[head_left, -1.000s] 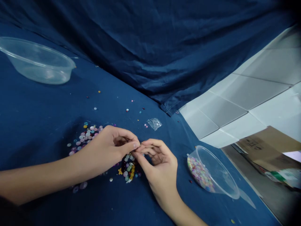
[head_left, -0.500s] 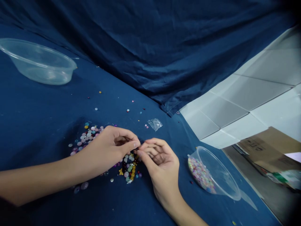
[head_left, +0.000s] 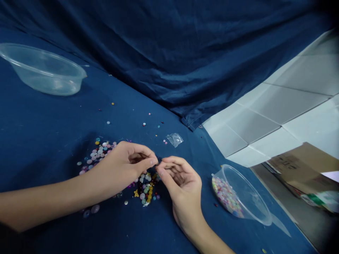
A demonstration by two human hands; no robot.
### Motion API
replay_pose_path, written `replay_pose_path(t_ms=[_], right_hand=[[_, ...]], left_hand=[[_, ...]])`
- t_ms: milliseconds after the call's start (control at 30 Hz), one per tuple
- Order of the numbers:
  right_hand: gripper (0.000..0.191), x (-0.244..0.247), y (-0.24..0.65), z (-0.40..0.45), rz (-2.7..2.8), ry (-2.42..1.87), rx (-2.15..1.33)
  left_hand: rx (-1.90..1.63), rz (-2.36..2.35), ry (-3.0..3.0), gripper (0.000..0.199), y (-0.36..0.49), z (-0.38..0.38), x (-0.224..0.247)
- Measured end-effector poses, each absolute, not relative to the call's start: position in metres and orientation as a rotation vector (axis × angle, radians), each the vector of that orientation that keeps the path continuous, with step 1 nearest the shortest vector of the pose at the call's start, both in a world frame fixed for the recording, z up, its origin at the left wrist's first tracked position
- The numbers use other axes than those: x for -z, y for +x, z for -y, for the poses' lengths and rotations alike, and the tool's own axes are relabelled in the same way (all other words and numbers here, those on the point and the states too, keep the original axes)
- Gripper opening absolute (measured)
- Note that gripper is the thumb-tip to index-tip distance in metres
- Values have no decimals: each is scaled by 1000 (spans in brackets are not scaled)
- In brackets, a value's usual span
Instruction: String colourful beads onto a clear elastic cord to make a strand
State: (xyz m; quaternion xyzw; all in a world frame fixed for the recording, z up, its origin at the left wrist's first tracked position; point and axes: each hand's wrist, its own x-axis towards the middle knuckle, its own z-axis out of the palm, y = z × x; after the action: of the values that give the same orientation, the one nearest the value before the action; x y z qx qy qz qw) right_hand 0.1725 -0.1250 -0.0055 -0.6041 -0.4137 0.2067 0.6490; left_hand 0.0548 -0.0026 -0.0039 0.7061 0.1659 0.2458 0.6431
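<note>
My left hand (head_left: 129,164) and my right hand (head_left: 182,183) meet fingertip to fingertip over the blue cloth. Thumb and forefinger of my left hand are pinched; what lies between them is too small to make out. My right thumb and fingers also close at their tips, almost touching the left ones, and anything in them is hidden. Just below are strung yellow beads (head_left: 150,192) with green and white beads and a gold butterfly charm (head_left: 136,193). Behind my left wrist spreads a pile of loose pink, white and blue beads (head_left: 99,153), partly covered by the hand.
A clear plastic bowl (head_left: 50,76) stands at the far left. At the right, another clear bowl (head_left: 247,194) holds many small pastel beads. A small clear plastic bag (head_left: 174,139) and scattered beads lie beyond my hands. A cardboard box (head_left: 304,169) is past the table's right edge.
My right fingertips have shifted very slightly, with the thumb a little to the right. My left hand keeps its pinch in the same place.
</note>
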Motion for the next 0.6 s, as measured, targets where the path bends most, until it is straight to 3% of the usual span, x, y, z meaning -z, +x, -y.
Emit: replay_pose_path(t_ms=[200,600], right_hand=[[9,5,172,126,960,-1388,-460],[17,3,170,127,1039,-1395,-488]], left_hand=[[-557,-378,1605,16,54,3,5],[-537,-331,1567,18,53,3,5]])
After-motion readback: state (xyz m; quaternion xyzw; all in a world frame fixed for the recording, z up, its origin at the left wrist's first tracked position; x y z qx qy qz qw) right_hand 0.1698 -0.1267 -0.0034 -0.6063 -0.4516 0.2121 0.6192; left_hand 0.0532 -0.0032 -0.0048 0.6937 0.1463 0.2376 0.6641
